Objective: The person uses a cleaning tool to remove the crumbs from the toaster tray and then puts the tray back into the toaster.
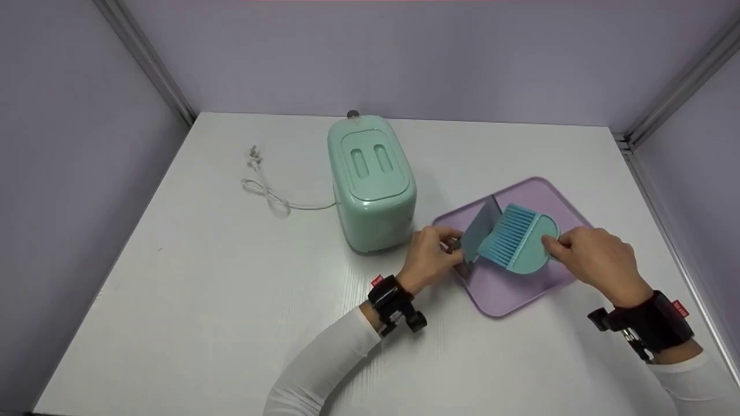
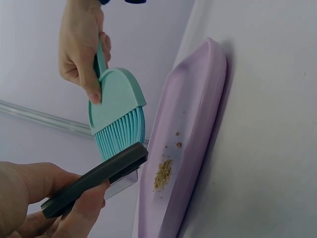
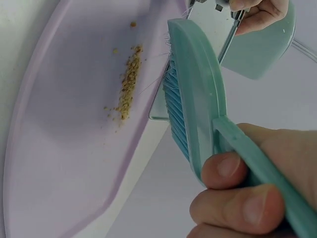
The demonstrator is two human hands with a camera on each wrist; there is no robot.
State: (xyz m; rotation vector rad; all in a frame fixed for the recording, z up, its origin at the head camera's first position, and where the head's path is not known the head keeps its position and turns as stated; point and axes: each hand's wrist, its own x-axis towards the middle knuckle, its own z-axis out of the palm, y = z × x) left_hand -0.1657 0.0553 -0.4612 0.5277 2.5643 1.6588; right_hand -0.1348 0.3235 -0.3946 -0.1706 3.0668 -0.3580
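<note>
My left hand [image 1: 430,254] pinches the dark edge of a flat metal crumb tray [image 1: 483,226], which is tilted up over the left part of a purple tray [image 1: 500,297]. My right hand [image 1: 604,260] grips the handle of a mint-green brush [image 1: 535,248]. Its blue bristles [image 3: 174,106] meet or lie close against the crumb tray's face; exact contact is hard to tell. Below, a small heap of brown crumbs [image 3: 129,87] lies on the purple tray, with a few loose bits around it.
Left of the purple tray stands a mint-green toaster [image 1: 376,173] with a lid over its top. From its left side a white cord [image 1: 306,206] runs to a plug [image 1: 253,156] on the white table [image 1: 219,300]. Grey-lilac panels [image 1: 370,58] enclose the back and sides.
</note>
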